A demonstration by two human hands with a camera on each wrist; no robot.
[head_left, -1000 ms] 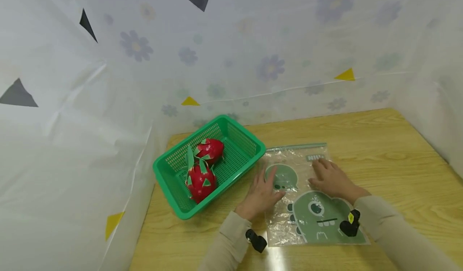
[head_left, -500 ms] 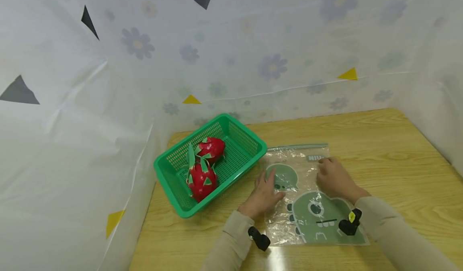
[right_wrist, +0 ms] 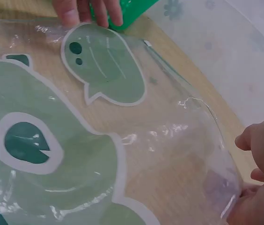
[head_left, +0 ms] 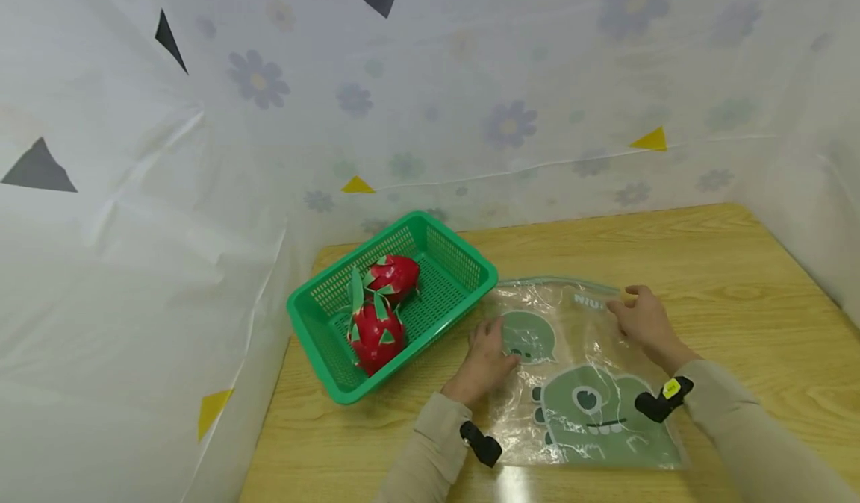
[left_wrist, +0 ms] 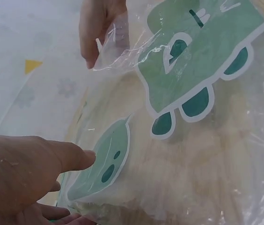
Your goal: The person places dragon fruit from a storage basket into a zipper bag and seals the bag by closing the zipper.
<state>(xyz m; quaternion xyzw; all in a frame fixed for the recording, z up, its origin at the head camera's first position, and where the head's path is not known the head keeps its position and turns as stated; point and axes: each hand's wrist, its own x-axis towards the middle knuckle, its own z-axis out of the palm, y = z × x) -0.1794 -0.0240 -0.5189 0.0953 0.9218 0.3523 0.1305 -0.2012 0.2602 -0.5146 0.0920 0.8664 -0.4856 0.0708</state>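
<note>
A clear zip bag (head_left: 564, 380) with a green cartoon dinosaur print lies on the table, its right side raised and its zip edge bowed. My right hand (head_left: 648, 327) holds the bag's right edge near the zip top; in the right wrist view, fingers (right_wrist: 251, 204) of that hand lie at the bag's edge. My left hand (head_left: 481, 361) rests at the bag's left edge with loose fingers, and its thumb overlaps the round green print (left_wrist: 108, 154) in the left wrist view. Two red dragon fruits (head_left: 376, 335) with green scales lie in a green basket (head_left: 463, 305).
The basket stands left of the bag, its right corner close to the bag's zip end. A wood-grain table (head_left: 725, 279) lies beneath. White flowered sheeting (head_left: 437, 115) rises behind the table and along both sides.
My right hand has gone from lying on the bag to holding its right edge, moving right and lifting that side. My left hand's fingers have drawn closer together at the left edge.
</note>
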